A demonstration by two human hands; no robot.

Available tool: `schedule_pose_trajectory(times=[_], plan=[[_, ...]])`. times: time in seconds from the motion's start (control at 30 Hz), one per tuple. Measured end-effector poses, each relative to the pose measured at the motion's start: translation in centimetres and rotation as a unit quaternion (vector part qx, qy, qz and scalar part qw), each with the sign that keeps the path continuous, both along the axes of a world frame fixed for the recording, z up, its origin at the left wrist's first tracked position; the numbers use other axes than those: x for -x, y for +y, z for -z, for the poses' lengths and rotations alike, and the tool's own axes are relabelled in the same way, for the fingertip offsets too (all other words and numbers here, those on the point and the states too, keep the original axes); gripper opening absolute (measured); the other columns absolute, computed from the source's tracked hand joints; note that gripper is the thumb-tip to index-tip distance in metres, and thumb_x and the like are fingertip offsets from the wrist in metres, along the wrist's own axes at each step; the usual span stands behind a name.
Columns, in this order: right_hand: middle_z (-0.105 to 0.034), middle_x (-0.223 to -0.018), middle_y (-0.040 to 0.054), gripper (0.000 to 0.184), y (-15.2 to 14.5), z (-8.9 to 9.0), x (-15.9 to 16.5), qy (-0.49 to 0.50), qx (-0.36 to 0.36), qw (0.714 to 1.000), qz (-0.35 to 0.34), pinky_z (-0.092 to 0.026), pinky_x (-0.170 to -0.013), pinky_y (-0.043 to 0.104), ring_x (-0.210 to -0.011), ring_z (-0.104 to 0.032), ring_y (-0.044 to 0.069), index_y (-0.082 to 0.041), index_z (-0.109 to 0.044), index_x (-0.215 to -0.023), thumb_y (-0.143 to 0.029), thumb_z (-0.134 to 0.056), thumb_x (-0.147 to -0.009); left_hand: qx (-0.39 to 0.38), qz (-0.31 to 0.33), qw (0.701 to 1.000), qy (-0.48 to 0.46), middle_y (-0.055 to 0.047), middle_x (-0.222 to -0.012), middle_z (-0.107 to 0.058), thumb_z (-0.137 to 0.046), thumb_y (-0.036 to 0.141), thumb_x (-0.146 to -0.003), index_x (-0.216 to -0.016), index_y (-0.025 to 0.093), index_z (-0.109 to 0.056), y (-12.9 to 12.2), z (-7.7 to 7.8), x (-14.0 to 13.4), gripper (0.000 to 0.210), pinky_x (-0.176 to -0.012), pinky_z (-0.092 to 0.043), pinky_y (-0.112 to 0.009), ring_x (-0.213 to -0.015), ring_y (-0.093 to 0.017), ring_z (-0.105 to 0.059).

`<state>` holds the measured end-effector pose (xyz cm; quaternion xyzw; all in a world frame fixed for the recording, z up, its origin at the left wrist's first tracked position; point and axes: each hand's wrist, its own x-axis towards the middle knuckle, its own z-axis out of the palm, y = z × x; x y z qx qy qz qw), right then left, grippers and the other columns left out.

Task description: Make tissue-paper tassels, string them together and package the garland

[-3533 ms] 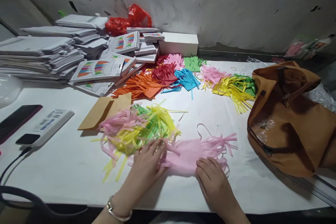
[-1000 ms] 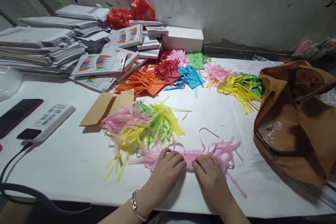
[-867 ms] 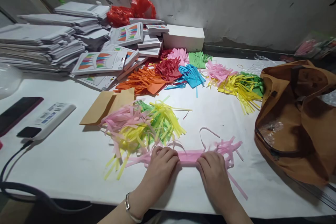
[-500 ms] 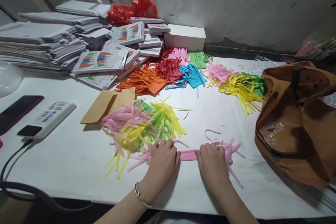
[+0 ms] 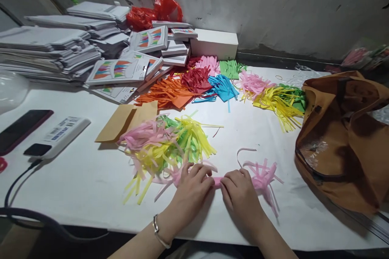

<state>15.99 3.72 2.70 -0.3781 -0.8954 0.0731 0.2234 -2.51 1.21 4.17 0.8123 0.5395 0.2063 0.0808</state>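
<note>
A pink tissue-paper tassel [image 5: 263, 177] lies across the table near its front edge, rolled narrow in the middle with loose fringe at both ends. My left hand [image 5: 197, 184] is closed over the left part of the roll, fingers curled down on it. Close beside it, my right hand [image 5: 241, 192] pinches the right part. Only a short piece of the rolled middle shows between them, and the fingers cover the rest. Just beyond my left hand lies a heap of yellow tassels [image 5: 156, 156], pink tassels [image 5: 148, 133] and green tassels [image 5: 187, 143].
Orange tassels [image 5: 164, 93], blue tassels [image 5: 225, 88] and others lie farther back. A brown bag [image 5: 340, 145] stands at right. Stacked white packets [image 5: 42, 38], printed boxes [image 5: 117, 71] and a red plastic bag [image 5: 167, 6] fill the back left. A phone [image 5: 26, 129] and power bank [image 5: 65, 135] lie left.
My hands have come closer together along the pink tassel, the left moving right and the right moving left. The bare strip between them looks shorter and narrower.
</note>
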Motion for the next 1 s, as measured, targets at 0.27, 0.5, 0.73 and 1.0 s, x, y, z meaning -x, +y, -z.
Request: schedule_pose_trajectory(times=[0.27, 0.5, 0.73, 1.0], plan=[[-0.059, -0.083, 0.0036, 0.024, -1.0, 0.5, -1.1, -0.013, 0.005, 1.000, -0.003, -0.036, -0.088, 0.040, -0.081, -0.050, 0.021, -0.019, -0.057, -0.087, -0.005, -0.040, -0.097, 0.043, -0.007, 0.997, -0.059, -0.001, -0.086, -0.065, -0.067, 0.015, -0.090, -0.080, 0.019, -0.064, -0.4, 1.3, 1.2, 0.011, -0.084, -0.033, -0.041, -0.087, -0.022, -0.053], [-0.059, -0.087, 0.0042, 0.021, -0.8, 0.2, -2.0, -0.023, 0.021, 0.993, 0.114, -0.034, -0.093, 0.047, -0.086, -0.052, 0.023, -0.020, -0.056, -0.082, -0.011, -0.046, -0.098, 0.090, -0.065, 0.994, 0.005, -0.005, -0.088, -0.064, -0.049, 0.016, -0.097, -0.082, 0.017, -0.065, -0.7, 0.1, 0.7, 0.022, -0.082, -0.034, -0.043, -0.085, -0.024, -0.055], [-0.059, -0.084, 0.0066, 0.016, -0.2, 0.0, -0.8, -0.058, 0.005, 0.984, 0.170, -0.034, -0.092, 0.054, -0.084, -0.052, 0.026, -0.019, -0.057, -0.080, -0.011, -0.054, -0.093, 0.085, -0.076, 0.992, 0.062, -0.006, -0.094, -0.063, -0.052, 0.013, -0.094, -0.086, 0.018, -0.064, -0.1, -0.1, 0.0, 0.015, -0.082, -0.034, -0.045, -0.087, -0.025, -0.055], [-0.060, -0.080, 0.0018, 0.022, -0.5, 0.1, -0.1, -0.005, 0.001, 1.000, -0.030, -0.033, -0.095, 0.042, -0.080, -0.050, 0.019, -0.019, -0.059, -0.084, -0.009, -0.046, -0.098, 0.044, 0.036, 0.997, 0.043, -0.001, -0.088, -0.067, -0.061, 0.011, -0.092, -0.084, 0.020, -0.067, 0.1, -0.4, 1.0, 0.014, -0.089, -0.032, -0.044, -0.088, -0.022, -0.054]])
